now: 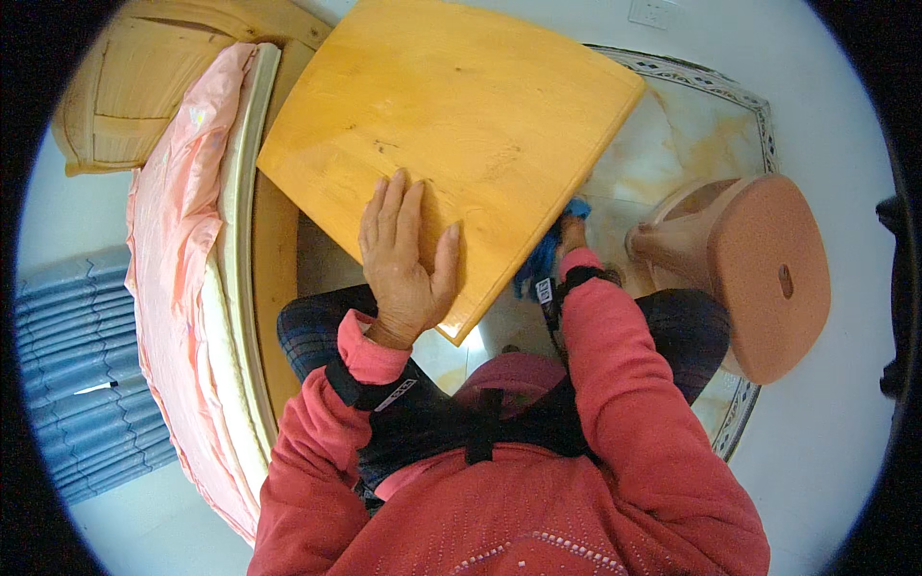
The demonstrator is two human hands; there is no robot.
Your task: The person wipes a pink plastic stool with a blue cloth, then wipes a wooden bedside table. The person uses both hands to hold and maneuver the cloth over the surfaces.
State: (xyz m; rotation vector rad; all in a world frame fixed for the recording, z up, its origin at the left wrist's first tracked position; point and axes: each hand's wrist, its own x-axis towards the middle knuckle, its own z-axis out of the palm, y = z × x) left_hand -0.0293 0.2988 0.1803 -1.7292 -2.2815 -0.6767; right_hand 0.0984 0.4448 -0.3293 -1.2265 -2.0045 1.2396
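Flat on the yellow wooden top of a piece of furniture (461,129) rests my left hand (407,259), fingers spread, near the corner closest to me. My right hand (574,229) is low beside the right edge of that top, holding a blue cloth (540,261). Part of the cloth and most of the fingers are hidden by the edge and by the hand itself. What lies under the wooden top is mostly out of sight.
A pinkish-brown plastic stool (767,281) lies on its side at the right, near the white wall (828,158). On the left are a wooden bed frame (284,288), a mattress with pink bedding (176,216) and a blue curtain (86,374). Marble-patterned tiles (648,144) cover the floor.
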